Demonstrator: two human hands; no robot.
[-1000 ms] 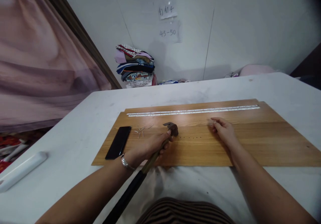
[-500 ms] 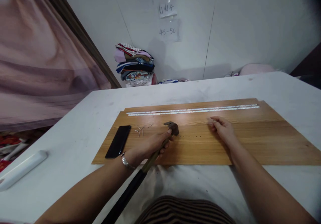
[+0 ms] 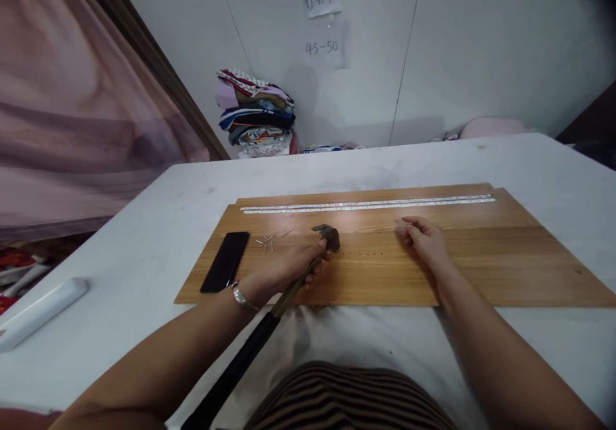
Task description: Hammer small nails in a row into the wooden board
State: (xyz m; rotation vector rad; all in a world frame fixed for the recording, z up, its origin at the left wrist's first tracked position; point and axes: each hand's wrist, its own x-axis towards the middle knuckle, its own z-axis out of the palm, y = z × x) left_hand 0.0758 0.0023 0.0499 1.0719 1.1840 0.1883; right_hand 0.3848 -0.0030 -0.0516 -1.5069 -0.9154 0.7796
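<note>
My left hand (image 3: 303,266) is wrapped round the upper shaft of a claw hammer (image 3: 328,236), just below its metal head. The hammer's black grip slants down toward my body. My right hand (image 3: 424,240) is over the middle of a wooden board (image 3: 481,257), thumb and fingers pinched together. Something small and pale shows at its fingertips, too blurred to name. A row of small dark dots (image 3: 367,254), perhaps nail heads, runs along the board from the hammer head toward my right hand. Several loose nails (image 3: 265,243) lie to the left of the hammer.
A black phone (image 3: 224,263) lies on the board's left side. Two long silvery strips (image 3: 366,206) run along its far part. Left of the board, a long white object (image 3: 45,314) rests on the white table (image 3: 135,250). Folded cloth (image 3: 260,119) is stacked beyond the far edge.
The whole scene sits slightly higher in the view, as the camera has tilted down a little. Both hands and the hammer keep nearly the same place over the board.
</note>
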